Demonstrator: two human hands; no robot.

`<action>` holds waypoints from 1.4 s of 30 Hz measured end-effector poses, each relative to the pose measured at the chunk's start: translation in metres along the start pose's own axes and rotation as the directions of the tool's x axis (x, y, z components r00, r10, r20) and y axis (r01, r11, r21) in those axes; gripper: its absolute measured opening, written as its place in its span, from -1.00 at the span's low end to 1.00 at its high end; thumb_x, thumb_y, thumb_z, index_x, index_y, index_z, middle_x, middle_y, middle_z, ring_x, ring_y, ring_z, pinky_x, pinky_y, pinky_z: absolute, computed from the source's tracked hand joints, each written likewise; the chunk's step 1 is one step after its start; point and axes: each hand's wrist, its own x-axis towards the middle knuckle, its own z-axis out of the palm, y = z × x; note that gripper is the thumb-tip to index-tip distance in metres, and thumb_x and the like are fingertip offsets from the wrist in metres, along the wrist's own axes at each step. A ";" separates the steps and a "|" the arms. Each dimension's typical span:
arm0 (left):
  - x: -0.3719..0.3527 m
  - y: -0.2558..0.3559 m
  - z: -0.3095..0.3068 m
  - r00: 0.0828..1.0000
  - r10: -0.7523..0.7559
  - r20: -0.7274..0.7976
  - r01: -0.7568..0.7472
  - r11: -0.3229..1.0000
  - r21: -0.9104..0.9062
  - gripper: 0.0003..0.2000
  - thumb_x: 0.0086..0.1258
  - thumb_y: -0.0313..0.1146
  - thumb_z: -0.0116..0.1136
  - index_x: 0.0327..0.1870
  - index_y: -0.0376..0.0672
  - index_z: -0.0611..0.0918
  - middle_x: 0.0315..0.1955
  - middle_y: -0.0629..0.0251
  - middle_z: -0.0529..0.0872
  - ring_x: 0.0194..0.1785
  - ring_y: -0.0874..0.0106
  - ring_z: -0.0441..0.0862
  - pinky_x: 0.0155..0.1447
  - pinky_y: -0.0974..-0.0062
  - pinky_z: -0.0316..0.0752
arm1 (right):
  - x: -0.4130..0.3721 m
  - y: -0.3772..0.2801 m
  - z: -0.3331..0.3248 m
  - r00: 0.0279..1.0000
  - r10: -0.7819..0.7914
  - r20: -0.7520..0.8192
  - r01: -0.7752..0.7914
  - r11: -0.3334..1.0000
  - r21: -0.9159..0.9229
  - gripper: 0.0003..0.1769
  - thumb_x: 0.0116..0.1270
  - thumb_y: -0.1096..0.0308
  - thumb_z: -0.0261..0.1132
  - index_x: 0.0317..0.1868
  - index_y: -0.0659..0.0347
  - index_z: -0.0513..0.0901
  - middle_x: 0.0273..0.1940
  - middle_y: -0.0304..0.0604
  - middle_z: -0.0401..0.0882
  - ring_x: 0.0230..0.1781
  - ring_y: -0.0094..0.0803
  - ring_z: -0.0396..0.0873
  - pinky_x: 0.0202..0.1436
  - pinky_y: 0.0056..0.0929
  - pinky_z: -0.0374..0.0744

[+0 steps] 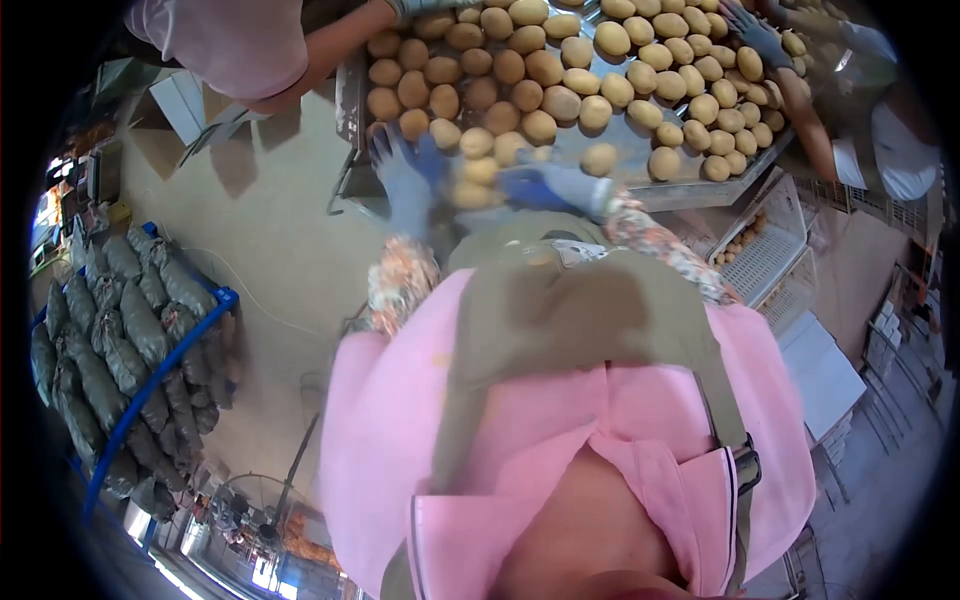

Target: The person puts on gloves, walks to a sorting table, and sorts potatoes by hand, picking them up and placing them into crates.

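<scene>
Yellow-brown potatoes lie spread over a metal sorting table at the top of the head view. My left hand, in a grey-blue glove, reaches to the near edge with its fingers stretched out, beside the potatoes. My right hand, gloved in the same way, lies across the near edge and is smeared by motion. Between my two hands sits a small cluster of potatoes, close to both. A single potato rests just beyond my right hand.
Across the table, a co-worker's gloved hand touches potatoes at the right; another person's arm reaches in at the left. Filled mesh sacks stand on a blue-framed rack. A plastic crate with some potatoes is below the table's right side.
</scene>
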 end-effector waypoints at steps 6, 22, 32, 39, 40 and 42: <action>0.042 0.044 0.028 0.845 -0.216 0.489 0.327 0.933 -0.153 -0.25 0.34 0.21 0.00 0.44 -0.08 0.24 0.41 -0.26 0.11 0.43 -0.28 0.05 0.44 -0.07 0.04 | 0.017 -0.050 -0.063 0.990 -0.008 -0.139 0.075 0.875 0.478 -0.55 0.38 0.33 0.20 0.27 0.18 0.44 0.17 -0.11 0.50 0.13 -0.38 0.49 0.17 -0.41 0.48; -0.062 0.034 -0.016 0.983 -0.109 0.151 0.094 0.990 0.103 -0.35 0.33 -0.01 0.13 0.43 0.04 0.29 0.40 -0.03 0.24 0.45 -0.16 0.06 0.45 -0.09 -0.01 | -0.038 -0.020 -0.044 0.993 0.068 -0.100 -0.025 0.925 0.380 -0.58 0.43 0.33 0.11 0.28 -0.08 0.51 0.46 -0.07 0.16 0.49 -0.12 0.09 0.48 -0.26 0.10; -0.047 0.022 0.016 0.986 -0.047 0.161 0.089 0.960 -0.266 -0.51 0.32 -0.07 0.15 0.18 -0.17 0.51 0.20 0.01 0.50 0.26 0.02 0.42 0.40 0.13 0.18 | -0.037 -0.017 -0.068 0.998 -0.061 0.025 0.056 0.983 0.173 -0.41 0.24 0.42 0.27 0.31 0.06 0.43 0.28 -0.19 0.41 0.31 -0.37 0.31 0.43 -0.33 0.26; -0.084 -0.019 -0.024 0.961 -0.167 0.221 0.184 0.981 -0.059 -0.60 0.31 -0.20 0.17 0.07 -0.26 0.55 0.11 -0.02 0.56 0.17 0.04 0.49 0.31 0.09 0.28 | -0.096 0.007 -0.046 0.991 0.119 -0.053 -0.123 0.989 -0.077 -0.58 0.37 0.24 0.18 0.24 -0.14 0.52 0.39 -0.15 0.29 0.40 -0.16 0.23 0.46 -0.17 0.20; -0.088 -0.023 -0.019 0.999 0.040 0.008 -0.041 0.997 0.069 -0.62 0.32 -0.21 0.16 0.07 -0.26 0.56 0.10 0.00 0.57 0.18 0.03 0.48 0.30 0.08 0.29 | -0.085 -0.005 -0.038 0.993 0.117 -0.024 -0.116 0.992 0.046 -0.58 0.37 0.24 0.18 0.24 -0.12 0.52 0.38 -0.14 0.31 0.38 -0.16 0.25 0.44 -0.17 0.21; -0.063 0.009 -0.026 0.997 -0.006 0.082 0.011 0.998 -0.055 -0.63 0.34 -0.22 0.15 0.08 -0.25 0.56 0.12 0.04 0.57 0.21 0.00 0.44 0.32 0.09 0.27 | -0.060 -0.033 -0.028 0.997 0.039 0.069 -0.050 0.985 0.165 -0.58 0.36 0.25 0.18 0.24 -0.09 0.52 0.34 -0.12 0.34 0.35 -0.16 0.29 0.41 -0.18 0.25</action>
